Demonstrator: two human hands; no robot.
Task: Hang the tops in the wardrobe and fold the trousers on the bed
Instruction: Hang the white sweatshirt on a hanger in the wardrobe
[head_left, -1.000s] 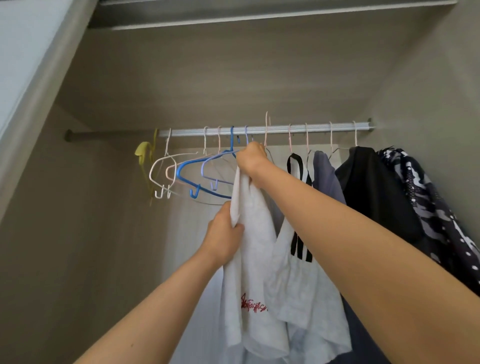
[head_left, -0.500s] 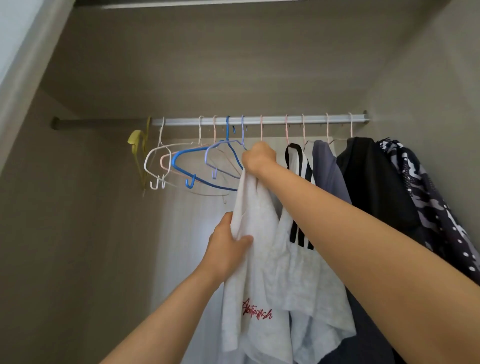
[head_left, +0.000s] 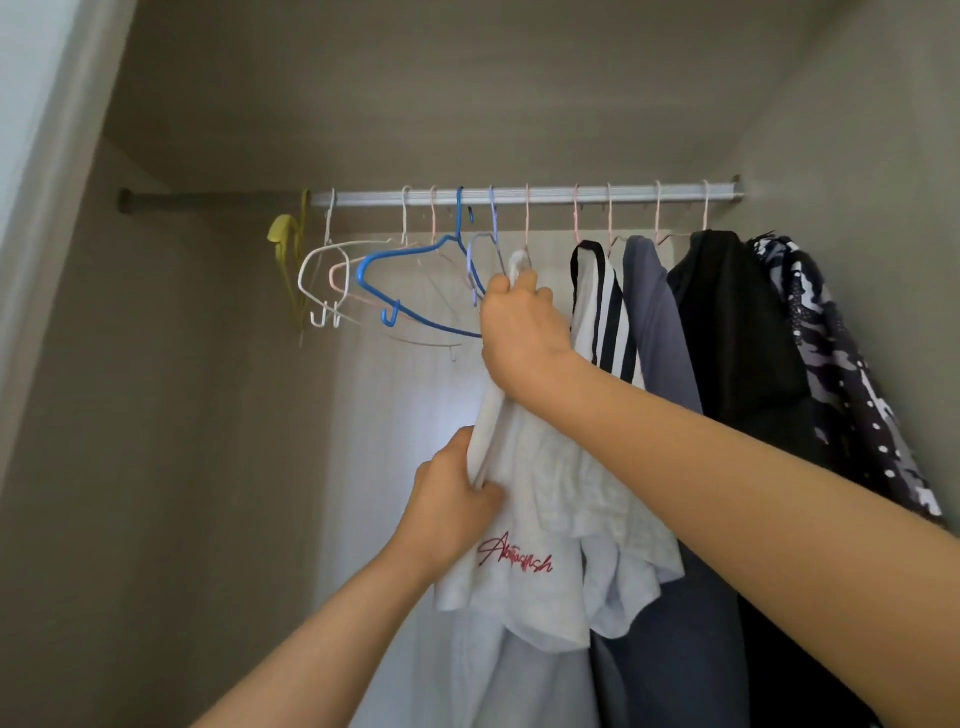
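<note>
Right hand (head_left: 522, 325) gripped the white top (head_left: 540, 519) up by its hanger – left hand (head_left: 452, 501) pinched its near-left edge lower down.

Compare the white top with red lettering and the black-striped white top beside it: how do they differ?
Both hands grip the red-lettered top, right hand at its neck, left hand lower; no hand grips the striped top. The red-lettered top is bunched; the striped top hangs straighter. The red-lettered top carries red script low down; the striped top, black stripes up high. Both are white, under pink hooks on the rail.
</note>
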